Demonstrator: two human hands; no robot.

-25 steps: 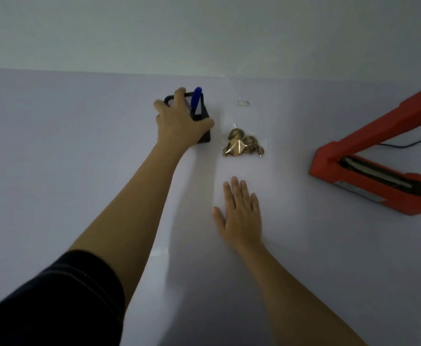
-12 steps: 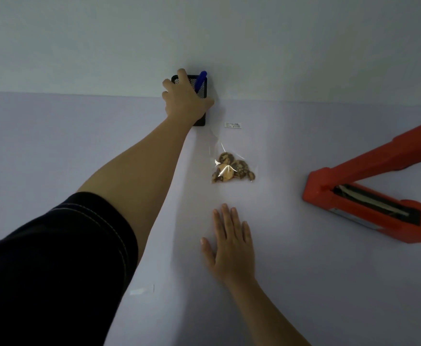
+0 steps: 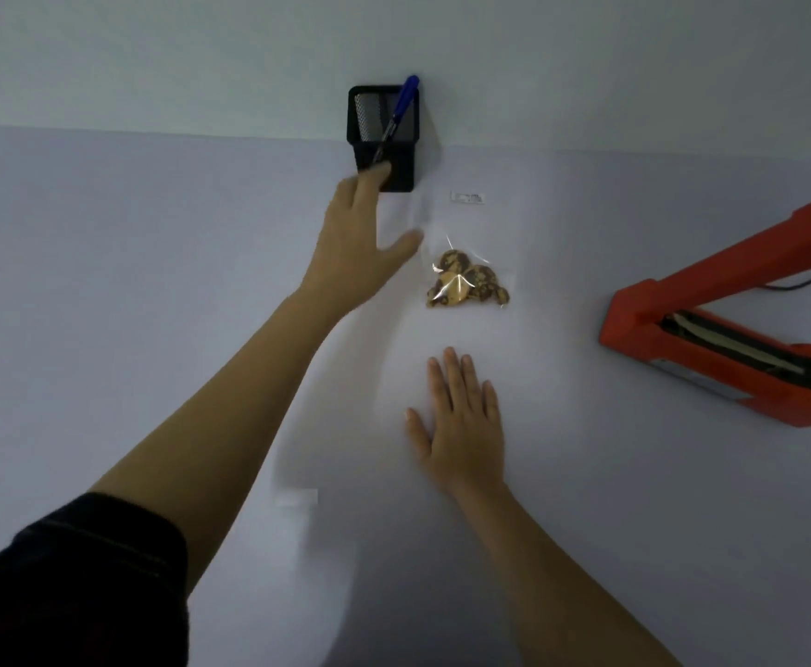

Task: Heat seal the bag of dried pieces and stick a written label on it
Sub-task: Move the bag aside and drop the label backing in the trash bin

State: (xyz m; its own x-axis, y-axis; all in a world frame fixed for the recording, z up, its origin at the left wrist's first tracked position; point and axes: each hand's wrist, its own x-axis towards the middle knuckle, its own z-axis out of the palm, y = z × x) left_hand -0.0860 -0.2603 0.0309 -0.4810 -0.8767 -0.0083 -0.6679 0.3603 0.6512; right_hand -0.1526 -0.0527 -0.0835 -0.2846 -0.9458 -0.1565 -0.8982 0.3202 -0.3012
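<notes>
The clear plastic bag of brown-and-yellow dried pieces (image 3: 466, 281) is lying on the pale table (image 3: 105, 329) between my hands, its long axis running away from me, pieces bunched at the near end; its transparent far end is hard to make out. My left hand (image 3: 355, 243) is hovering open, blurred, gripping nothing, by the black mesh pen holder (image 3: 384, 137). My right hand (image 3: 461, 426) is lying flat, fingers straight. The orange-red heat sealer (image 3: 711, 358) is running off the right edge
</notes>
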